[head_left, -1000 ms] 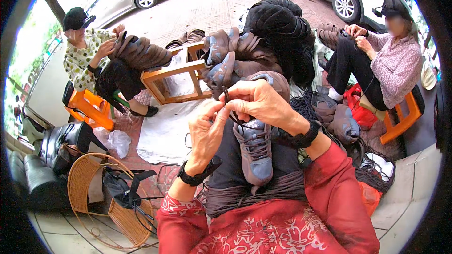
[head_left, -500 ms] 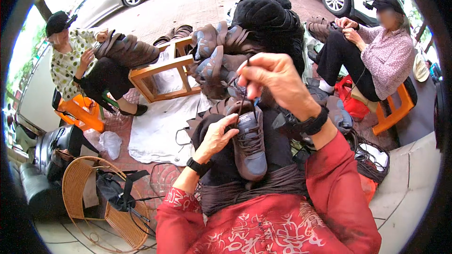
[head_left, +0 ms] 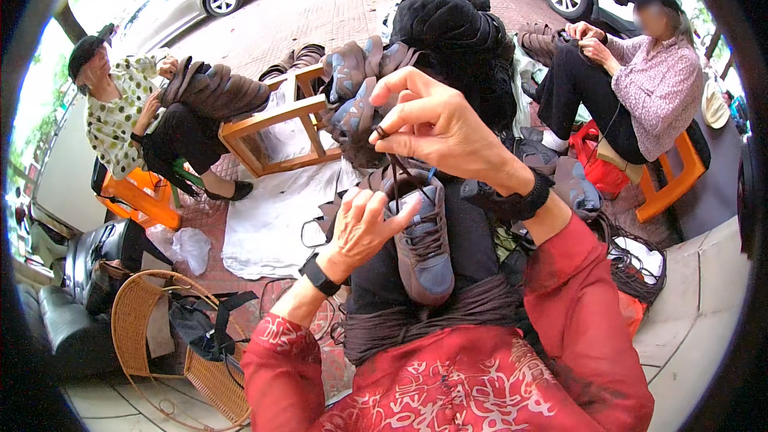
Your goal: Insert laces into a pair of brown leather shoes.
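A grey-blue and brown lace-up shoe (head_left: 426,260) rests on my lap, its toe toward me. Above its opening, my right hand (head_left: 448,132) pinches a dark brown shoelace (head_left: 394,176) between thumb and fingertips, the other fingers curled. The lace runs down from that pinch toward the shoe's tongue. Beside the tongue, on the left, is my left hand (head_left: 358,232), its thumb stretched over the shoe and apart from the bent fingers. Part of the lace passes near this thumb, and its lower end is hidden there. A bundle of brown laces (head_left: 432,314) lies across my lap.
Ahead are piled shoes (head_left: 352,116), a wooden frame stool (head_left: 276,156) and a large black bundle (head_left: 448,28). Two people sit at left and right, working on shoes. A wicker chair (head_left: 132,328) stands at lower left; tangled laces (head_left: 640,268) lie at right.
My right hand has moved left and slightly down with the lace. My left hand has shifted a little left, its thumb now spread away from the fingers. The shoe stays on my lap.
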Motion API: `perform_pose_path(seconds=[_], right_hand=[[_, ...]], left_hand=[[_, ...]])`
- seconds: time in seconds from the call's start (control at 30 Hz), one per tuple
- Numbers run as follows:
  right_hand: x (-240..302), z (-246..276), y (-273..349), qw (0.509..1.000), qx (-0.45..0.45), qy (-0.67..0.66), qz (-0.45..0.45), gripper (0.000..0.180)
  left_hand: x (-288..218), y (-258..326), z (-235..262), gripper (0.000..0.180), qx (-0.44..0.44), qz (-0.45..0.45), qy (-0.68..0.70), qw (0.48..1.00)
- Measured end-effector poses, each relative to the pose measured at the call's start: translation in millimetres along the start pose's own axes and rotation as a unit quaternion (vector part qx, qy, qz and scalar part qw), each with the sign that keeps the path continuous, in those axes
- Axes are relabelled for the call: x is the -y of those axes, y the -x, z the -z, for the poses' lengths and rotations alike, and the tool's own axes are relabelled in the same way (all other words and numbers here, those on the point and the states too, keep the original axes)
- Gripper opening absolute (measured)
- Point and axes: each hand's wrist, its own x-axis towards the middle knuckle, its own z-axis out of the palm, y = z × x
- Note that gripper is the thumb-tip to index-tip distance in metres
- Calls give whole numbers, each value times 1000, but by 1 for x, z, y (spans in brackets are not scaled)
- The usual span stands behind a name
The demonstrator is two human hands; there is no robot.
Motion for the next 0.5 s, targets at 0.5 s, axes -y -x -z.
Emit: perform_pose_path(seconds=[0.5], right_hand=[[-80, 10, 68, 936, -126, -99, -312, 17]], left_hand=[[17, -52, 13, 33, -14, -21, 62, 998]])
